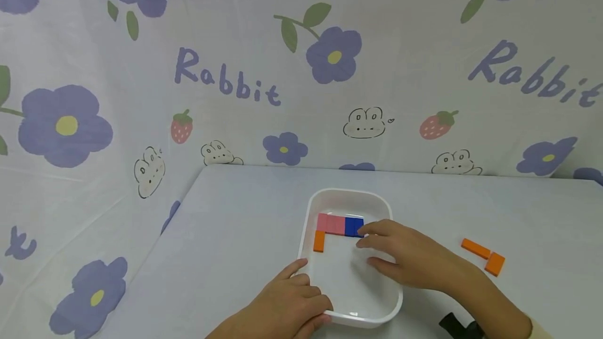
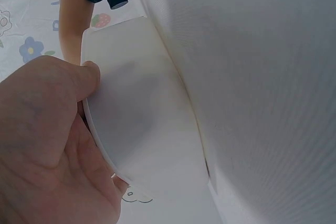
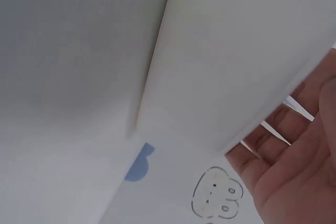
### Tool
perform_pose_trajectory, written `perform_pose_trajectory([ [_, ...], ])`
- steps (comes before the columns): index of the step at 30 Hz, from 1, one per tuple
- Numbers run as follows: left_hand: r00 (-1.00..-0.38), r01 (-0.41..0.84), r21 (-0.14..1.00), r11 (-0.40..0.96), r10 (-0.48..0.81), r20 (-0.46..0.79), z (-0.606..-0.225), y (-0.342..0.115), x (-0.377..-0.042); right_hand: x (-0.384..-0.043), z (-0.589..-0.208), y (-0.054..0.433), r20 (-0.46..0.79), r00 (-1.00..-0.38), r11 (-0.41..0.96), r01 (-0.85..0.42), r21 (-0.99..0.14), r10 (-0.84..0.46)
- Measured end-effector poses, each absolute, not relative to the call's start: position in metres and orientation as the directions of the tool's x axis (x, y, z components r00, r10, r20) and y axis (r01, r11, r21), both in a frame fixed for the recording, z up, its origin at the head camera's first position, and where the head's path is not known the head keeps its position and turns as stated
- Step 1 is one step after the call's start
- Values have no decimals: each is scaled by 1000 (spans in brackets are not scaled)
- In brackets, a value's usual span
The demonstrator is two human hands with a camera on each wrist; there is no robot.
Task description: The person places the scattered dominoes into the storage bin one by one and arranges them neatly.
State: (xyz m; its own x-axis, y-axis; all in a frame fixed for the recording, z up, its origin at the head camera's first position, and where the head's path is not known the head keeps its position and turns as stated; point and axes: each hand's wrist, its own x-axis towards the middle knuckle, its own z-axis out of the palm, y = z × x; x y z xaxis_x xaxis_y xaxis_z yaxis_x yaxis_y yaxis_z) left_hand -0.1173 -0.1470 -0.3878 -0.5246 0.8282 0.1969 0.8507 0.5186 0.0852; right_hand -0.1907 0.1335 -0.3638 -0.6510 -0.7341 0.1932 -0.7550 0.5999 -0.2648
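A white tray (image 1: 336, 276) with rounded corners sits on the table. Inside, toward its far end, pink pieces (image 1: 333, 224) and blue pieces (image 1: 354, 227) lie flat in a row, with an orange piece (image 1: 319, 241) just below the row's left end. My left hand (image 1: 289, 305) grips the near-left rim, and the left wrist view shows its thumb over the tray's wall (image 2: 142, 103). Over the right side, my right hand (image 1: 407, 255) reaches in with fingers spread and slightly bent, fingertips right at the blue pieces. In the right wrist view, its fingers (image 3: 268, 142) extend past the rim.
Two loose orange pieces, a long one (image 1: 476, 248) and a shorter one (image 1: 494, 264), lie on the white table (image 1: 235, 234) to the right of the tray. A black device (image 1: 454, 325) shows below the right forearm. Behind the table hangs a flower-printed cloth (image 1: 386, 77).
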Motion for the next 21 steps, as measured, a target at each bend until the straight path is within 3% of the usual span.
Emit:
perform_pose_trajectory([
  [8,-546,838,129,531,824,155,-388,-146,-118,-184,-353,153,228,-702,654,-712,-254,-675],
  [15,-535,845,122,521,824,186,-389,-147,-117,-187,-354,181,324,-678,662,-728,-179,-659],
  [21,-534,845,120,520,822,196,-388,-148,-117,-188,-356,198,301,-719,711,-686,-155,-627],
])
